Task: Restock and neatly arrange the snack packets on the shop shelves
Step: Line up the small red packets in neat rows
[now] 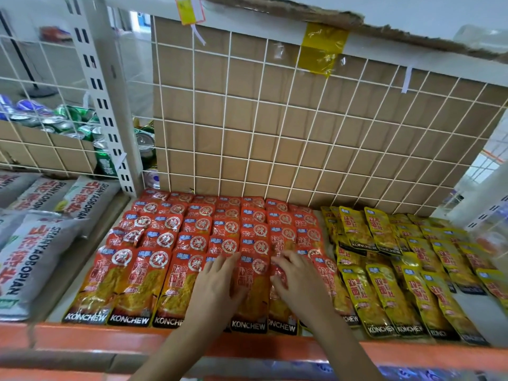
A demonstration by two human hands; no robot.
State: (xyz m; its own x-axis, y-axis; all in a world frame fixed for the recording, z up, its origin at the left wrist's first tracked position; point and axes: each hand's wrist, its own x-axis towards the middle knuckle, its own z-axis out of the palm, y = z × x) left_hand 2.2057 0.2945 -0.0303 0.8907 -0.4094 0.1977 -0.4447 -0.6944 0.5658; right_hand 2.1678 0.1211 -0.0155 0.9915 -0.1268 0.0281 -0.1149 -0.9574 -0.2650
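The left hand [220, 284] lies flat with its fingers spread wide on the front row of red snack packets [198, 229], its thumb resting against one red packet [254, 292] that shows between the two hands. The right hand [298, 284], just beside it at 3 o'clock, rests on the next packet with bent fingers. Whether it pinches the foil or only presses on it cannot be told.

The red packets lie in overlapping rows running from the hands back toward 12 o'clock, labels up, the front row reading KONCHEW along the bottom. At 3 o'clock, touching the red block, are rows of yellow snack packets [384, 284] of the same make, laid less evenly and fanning toward the right. At 6 o'clock runs the orange front edge of the shelf [82, 336].

At 9 o'clock, on the neighbouring bay, lie grey bags [35, 265] with red lettering. At 12 o'clock a white wire grid [275, 119] stands upright behind the packets with brown cardboard [247, 160] behind it and a strip of yellow tape [321, 48] near its top. At 10 o'clock, behind the grid, drink cans [74, 122] are crowded together.
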